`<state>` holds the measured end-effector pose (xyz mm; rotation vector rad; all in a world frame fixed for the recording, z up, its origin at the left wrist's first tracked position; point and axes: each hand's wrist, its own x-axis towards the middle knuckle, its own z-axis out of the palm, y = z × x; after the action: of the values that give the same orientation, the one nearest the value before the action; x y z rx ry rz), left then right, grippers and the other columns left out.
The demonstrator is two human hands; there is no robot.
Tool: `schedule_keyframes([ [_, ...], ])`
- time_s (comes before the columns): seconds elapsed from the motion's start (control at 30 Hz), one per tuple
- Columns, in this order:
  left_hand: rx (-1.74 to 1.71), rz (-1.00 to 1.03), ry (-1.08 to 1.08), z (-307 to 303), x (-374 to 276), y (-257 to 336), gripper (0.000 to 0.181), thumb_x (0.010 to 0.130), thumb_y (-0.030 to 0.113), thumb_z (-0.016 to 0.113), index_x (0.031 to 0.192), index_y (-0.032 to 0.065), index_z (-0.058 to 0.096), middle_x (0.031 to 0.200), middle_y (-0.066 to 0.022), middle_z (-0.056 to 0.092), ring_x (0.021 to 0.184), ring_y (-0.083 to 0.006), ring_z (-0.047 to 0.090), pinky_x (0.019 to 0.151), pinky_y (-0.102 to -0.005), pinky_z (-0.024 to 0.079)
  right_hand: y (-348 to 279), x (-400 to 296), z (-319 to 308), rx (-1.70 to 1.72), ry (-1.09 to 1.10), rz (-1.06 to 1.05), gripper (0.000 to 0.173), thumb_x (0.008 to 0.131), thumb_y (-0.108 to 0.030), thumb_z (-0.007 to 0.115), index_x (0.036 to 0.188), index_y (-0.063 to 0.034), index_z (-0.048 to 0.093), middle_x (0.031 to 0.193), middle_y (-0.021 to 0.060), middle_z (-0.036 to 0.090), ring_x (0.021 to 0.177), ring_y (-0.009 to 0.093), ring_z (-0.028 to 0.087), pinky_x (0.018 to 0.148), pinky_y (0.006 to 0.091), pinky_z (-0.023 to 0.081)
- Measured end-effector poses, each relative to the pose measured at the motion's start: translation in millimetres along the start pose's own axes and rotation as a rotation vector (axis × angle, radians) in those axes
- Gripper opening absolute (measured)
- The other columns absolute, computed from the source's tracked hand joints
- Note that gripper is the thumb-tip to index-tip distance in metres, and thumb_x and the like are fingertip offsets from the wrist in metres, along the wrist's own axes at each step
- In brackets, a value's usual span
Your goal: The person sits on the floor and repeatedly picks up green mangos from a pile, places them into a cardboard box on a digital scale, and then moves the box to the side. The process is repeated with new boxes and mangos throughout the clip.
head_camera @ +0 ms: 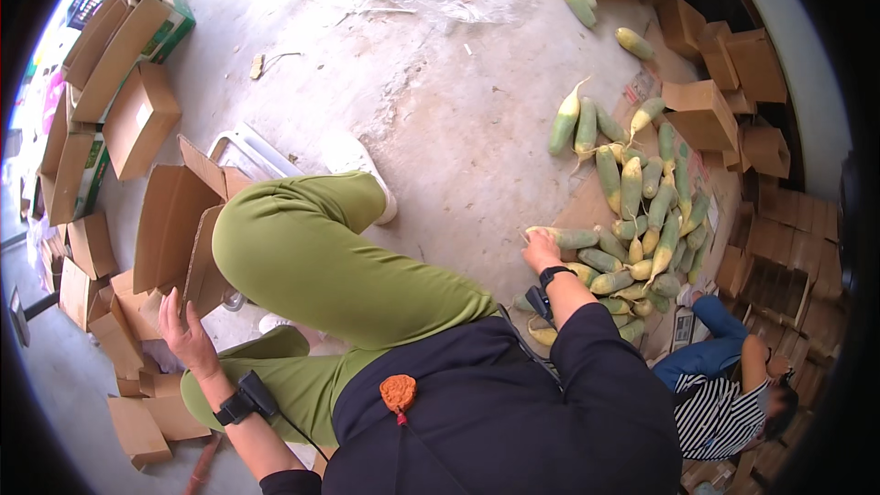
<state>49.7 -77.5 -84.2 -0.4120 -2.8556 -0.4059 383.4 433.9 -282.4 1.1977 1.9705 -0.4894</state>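
My right hand (542,251) grips the pale root end of a green radish (576,238) at the near left side of a large heap of green radishes (636,182). These are pale green to yellowish, many with thin root tails, and they lie partly on flattened cardboard (581,205). My left hand (187,338), fingers spread and with nothing seen in it, is beside an open cardboard box (168,227) next to my bent knee. The knee hides part of that box, so its contents cannot be seen. Both wrists wear black straps with small devices.
Behind the left box are more cardboard boxes (141,120) and a grey metal frame (258,151). Loose boxes (701,110) line the right side. A person in a striped top (718,412) sits beyond the heap, near a scale-like device (683,328). Plastic film (474,0) lies on the concrete floor.
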Motion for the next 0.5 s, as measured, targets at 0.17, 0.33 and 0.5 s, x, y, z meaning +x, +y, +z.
schedule_keyframes([
  [0.17,-0.006,0.009,-0.015,4,-1,-5,0.032,0.085,0.001,0.059,0.117,0.0045,0.059,0.116,-0.0125,0.059,0.114,-0.0288,0.052,0.097,-0.0390,0.039,-14,14,29,-0.120,-0.121,-0.026,0.044,0.081,-0.025,0.064,0.122,-0.0142,0.056,0.144,0.0085,0.034,0.132,0.028,0.031,0.106,0.0399,0.033],
  [0.33,-0.044,-0.032,-0.032,7,-2,-11,0.034,0.084,-0.001,0.057,0.117,0.0051,0.059,0.116,-0.0121,0.059,0.113,-0.0282,0.053,0.097,-0.0383,0.039,-13,24,39,0.045,-0.216,-0.042,0.033,0.080,-0.023,0.061,0.111,-0.0113,0.062,0.119,0.0148,0.057,0.110,0.031,0.054,0.093,0.0389,0.044],
  [0.5,-0.036,-0.039,-0.008,5,-5,-6,0.034,0.083,-0.001,0.058,0.117,0.0053,0.059,0.114,-0.0124,0.060,0.113,-0.0283,0.053,0.098,-0.0378,0.039,-2,21,28,-0.008,0.185,-0.074,0.020,0.083,-0.014,0.052,0.099,-0.0085,0.064,0.106,0.0147,0.062,0.107,0.032,0.055,0.088,0.0445,0.045],
])
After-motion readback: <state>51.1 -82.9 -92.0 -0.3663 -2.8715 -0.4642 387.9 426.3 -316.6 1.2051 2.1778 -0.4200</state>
